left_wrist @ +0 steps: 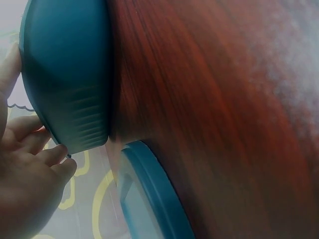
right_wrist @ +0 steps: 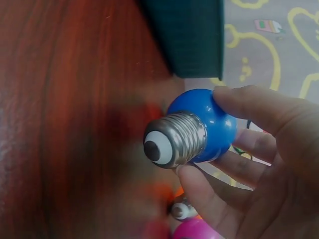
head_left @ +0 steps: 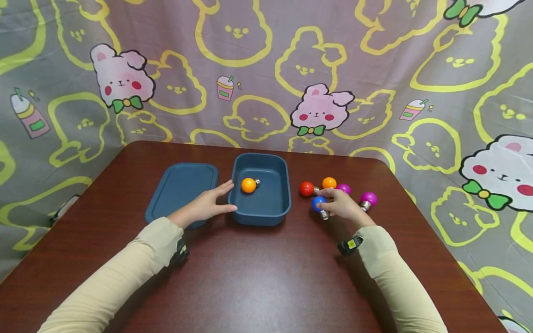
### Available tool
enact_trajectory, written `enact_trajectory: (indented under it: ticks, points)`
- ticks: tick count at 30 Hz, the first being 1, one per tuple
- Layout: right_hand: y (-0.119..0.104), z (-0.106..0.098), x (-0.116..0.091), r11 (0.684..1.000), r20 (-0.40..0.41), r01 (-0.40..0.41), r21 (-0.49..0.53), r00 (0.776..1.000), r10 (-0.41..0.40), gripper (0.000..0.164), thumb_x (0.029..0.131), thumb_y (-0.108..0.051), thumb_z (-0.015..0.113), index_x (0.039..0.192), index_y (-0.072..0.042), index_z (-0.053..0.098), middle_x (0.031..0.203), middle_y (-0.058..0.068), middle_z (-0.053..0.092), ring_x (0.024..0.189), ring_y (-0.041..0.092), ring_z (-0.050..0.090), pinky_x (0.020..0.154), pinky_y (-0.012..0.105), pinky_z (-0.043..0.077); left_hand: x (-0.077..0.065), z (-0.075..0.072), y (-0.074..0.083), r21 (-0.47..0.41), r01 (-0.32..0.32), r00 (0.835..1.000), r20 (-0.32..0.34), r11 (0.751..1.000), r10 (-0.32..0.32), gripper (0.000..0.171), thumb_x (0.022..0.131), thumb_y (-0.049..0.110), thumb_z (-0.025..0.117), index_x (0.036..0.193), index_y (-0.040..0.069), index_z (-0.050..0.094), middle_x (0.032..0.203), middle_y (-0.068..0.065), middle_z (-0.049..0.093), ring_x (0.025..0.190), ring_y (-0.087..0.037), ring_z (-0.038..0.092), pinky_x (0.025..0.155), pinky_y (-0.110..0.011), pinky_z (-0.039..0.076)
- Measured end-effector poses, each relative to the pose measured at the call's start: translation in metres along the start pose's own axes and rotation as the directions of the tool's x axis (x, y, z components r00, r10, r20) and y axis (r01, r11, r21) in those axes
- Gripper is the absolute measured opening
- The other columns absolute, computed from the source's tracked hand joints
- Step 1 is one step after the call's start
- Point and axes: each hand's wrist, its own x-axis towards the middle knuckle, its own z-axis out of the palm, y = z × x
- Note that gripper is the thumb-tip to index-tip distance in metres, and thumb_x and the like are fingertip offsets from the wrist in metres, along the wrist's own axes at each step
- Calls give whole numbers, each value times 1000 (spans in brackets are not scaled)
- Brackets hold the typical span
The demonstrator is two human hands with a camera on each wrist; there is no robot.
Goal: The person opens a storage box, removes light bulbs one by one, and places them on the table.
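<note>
My right hand [head_left: 342, 205] pinches a blue light bulb [right_wrist: 202, 122] between thumb and fingertips, with its silver screw base facing the right wrist camera. Around that hand lie a red bulb [head_left: 306, 188], an orange bulb [head_left: 329, 183] and a magenta bulb [head_left: 368, 199], with another magenta bulb [head_left: 343, 188] partly hidden behind the fingers. At the left rim of a dark blue rectangular box [head_left: 266, 220], my left hand [head_left: 207, 203] touches with extended fingers and thumb spread apart. Inside the box is a yellow-orange bulb [head_left: 249, 185] on its side.
Left of the box lies a flat blue lid [head_left: 183, 182], partly behind my left forearm. Everything stands on a brown wooden table [head_left: 266, 273]. A patterned curtain [head_left: 258, 60] hangs along the table's back and sides.
</note>
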Motion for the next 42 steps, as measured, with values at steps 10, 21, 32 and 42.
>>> enact_trajectory:
  ticks: [10,21,32,42]
  points:
    - [5,5,5,996,11,-61,-65,998,61,43,84,-15,68,119,7,55,105,22,59,71,23,57,59,33,53,-1,0,1,5,1,1000,-2,1000,-1,80,85,39,65,146,8,25,152,-6,15,136,-28,17,104,-51,20]
    - [8,7,6,996,32,-46,-73,998,49,43,85,-17,68,118,7,55,105,22,58,71,21,57,59,32,52,-1,-1,1,-2,-5,1000,0,1000,5,77,85,35,65,146,8,25,152,-6,15,136,-28,16,104,-51,20]
    - [4,6,4,997,48,-37,-70,998,40,45,85,-16,67,121,8,52,113,24,55,86,29,56,64,35,52,-3,-2,1,20,-34,999,-5,999,34,83,83,45,65,145,6,26,152,-8,15,136,-28,16,104,-49,20]
    - [6,4,4,997,46,-31,-67,998,34,48,85,-18,67,122,9,51,118,26,53,94,33,56,66,36,53,-3,-2,2,28,-28,1000,-1,999,28,82,83,44,65,146,7,25,152,-8,14,136,-29,16,104,-50,20]
